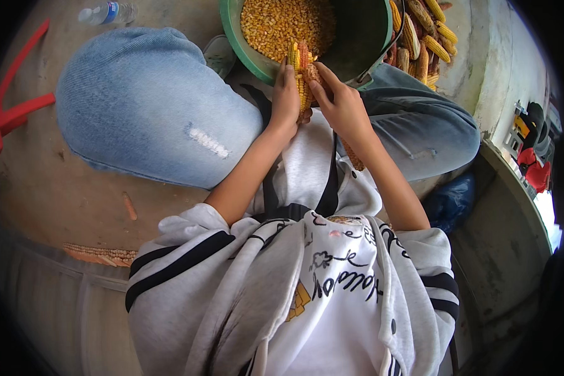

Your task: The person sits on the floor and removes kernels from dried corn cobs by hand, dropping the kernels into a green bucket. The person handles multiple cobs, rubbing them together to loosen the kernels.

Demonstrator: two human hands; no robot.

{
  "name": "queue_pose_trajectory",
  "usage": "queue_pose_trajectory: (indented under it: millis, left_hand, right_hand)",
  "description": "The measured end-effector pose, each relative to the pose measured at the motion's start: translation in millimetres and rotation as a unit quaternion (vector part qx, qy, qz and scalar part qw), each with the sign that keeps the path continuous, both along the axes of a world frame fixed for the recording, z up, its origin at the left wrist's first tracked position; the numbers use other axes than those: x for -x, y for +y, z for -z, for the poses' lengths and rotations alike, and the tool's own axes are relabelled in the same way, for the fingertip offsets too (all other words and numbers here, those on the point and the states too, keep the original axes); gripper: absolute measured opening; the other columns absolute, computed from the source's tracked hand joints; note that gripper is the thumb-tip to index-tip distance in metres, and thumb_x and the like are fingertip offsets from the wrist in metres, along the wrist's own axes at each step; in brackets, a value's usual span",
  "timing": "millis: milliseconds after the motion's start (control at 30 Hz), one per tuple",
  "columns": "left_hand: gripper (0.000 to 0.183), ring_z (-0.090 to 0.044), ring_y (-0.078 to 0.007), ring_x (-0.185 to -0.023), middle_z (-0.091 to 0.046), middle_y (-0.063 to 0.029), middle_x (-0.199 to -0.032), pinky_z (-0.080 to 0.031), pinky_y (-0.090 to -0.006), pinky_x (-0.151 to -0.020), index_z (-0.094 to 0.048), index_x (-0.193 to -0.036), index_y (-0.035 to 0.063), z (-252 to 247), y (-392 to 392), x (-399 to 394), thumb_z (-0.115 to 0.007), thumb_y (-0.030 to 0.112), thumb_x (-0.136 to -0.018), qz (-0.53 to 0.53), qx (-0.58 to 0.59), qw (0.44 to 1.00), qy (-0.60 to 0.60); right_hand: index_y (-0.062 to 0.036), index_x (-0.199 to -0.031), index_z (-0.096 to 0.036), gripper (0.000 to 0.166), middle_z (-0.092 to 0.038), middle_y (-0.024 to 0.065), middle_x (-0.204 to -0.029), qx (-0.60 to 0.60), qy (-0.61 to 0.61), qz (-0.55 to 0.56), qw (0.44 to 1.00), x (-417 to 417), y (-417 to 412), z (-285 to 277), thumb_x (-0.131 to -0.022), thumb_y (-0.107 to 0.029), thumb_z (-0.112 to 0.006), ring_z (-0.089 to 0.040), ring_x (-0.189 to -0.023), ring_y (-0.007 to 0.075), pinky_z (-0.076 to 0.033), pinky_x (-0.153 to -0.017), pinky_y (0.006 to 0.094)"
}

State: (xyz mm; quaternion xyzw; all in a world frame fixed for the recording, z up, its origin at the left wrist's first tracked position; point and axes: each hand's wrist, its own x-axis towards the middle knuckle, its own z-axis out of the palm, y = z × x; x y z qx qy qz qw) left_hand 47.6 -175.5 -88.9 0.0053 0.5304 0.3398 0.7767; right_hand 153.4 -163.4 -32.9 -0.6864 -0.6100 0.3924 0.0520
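Note:
My left hand [287,96] is wrapped around an ear of dried yellow corn [302,91], held upright over my lap at the near rim of a green bucket [252,65]. Part of the ear is stripped, showing reddish bare cob among the yellow rows. In my right hand [340,101] is a short bare corncob [314,74], pressed against the side of the ear. Loose corn kernels [282,28] cover the visible bottom left of the bucket; shadow darkens its right side. Under my right forearm, another bare cob [353,156] is partly hidden.
A pile of corn ears [423,40] lies right of the bucket, beyond my knee. A plastic water bottle [109,13] and a red plastic frame [16,113] are at left. Cobs [101,254] lie on the floor behind my left side. A blue plastic bag [451,202] sits at right.

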Motion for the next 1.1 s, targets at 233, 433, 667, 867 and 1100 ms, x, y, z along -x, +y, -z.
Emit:
queue_pose_trajectory:
  millis: [233, 433, 667, 867, 1100]
  left_hand:
    - [0.041, -0.048, -0.0105, -0.050, -0.053, -0.0027, -0.085, -0.030, -0.0227, -0.030, -0.030, -0.130, 0.0210, -7, 6, 4, -0.028, 0.040, -0.095, 0.009, -0.005, 1.000, 0.002]
    - [0.042, -0.046, -0.0104, -0.049, -0.051, -0.0035, -0.084, -0.030, -0.0229, -0.030, -0.029, -0.132, 0.0213, -4, 4, 0, -0.028, 0.039, -0.094, -0.017, -0.030, 0.999, -0.013]
    - [0.049, -0.051, -0.0120, -0.059, -0.048, -0.0062, -0.096, -0.036, -0.0219, -0.029, -0.021, -0.138, 0.0205, -2, 1, 3, -0.030, 0.042, -0.094, -0.022, -0.014, 0.998, -0.051]
    - [0.041, -0.048, -0.0118, -0.051, -0.049, -0.0039, -0.083, -0.032, -0.0221, -0.031, -0.030, -0.128, 0.0219, -3, 2, 2, -0.029, 0.044, -0.094, -0.020, 0.013, 0.998, -0.054]
    - [0.038, -0.046, -0.0118, -0.046, -0.050, -0.0044, -0.075, -0.031, -0.0226, -0.031, -0.033, -0.125, 0.0244, -8, 4, 1, -0.029, 0.046, -0.093, -0.018, 0.014, 0.999, -0.043]
  right_hand:
    - [-0.0069, -0.121, -0.050, 0.044, -0.062, 0.0217, -0.094, 0.024, -0.032, 0.010, 0.999, 2, 13, 6, -0.086, -0.033, -0.050, -0.059, -0.089, 0.0388, -0.047, -0.076, 0.0425]
    - [-0.0115, -0.122, -0.050, 0.043, -0.062, 0.0209, -0.095, 0.005, -0.085, -0.005, 0.996, -1, 17, 27, -0.086, -0.035, -0.049, -0.059, -0.087, 0.0379, -0.048, -0.076, 0.0426]
    - [-0.0124, -0.125, -0.048, 0.042, -0.064, 0.0181, -0.095, -0.076, -0.036, 0.040, 0.996, -28, 58, 14, -0.089, -0.034, -0.050, -0.061, -0.091, 0.0328, -0.048, -0.077, 0.0372]
    - [-0.0104, -0.124, -0.050, 0.043, -0.064, 0.0191, -0.088, 0.092, 0.090, 0.001, 0.992, -11, 27, -28, -0.087, -0.032, -0.055, -0.064, -0.083, 0.0267, -0.048, -0.075, 0.0345]
    - [-0.0141, -0.119, -0.054, 0.038, -0.064, 0.0189, -0.085, 0.001, -0.060, -0.059, 0.996, -18, 35, 34, -0.086, -0.033, -0.051, -0.060, -0.081, 0.0360, -0.049, -0.071, 0.0424]
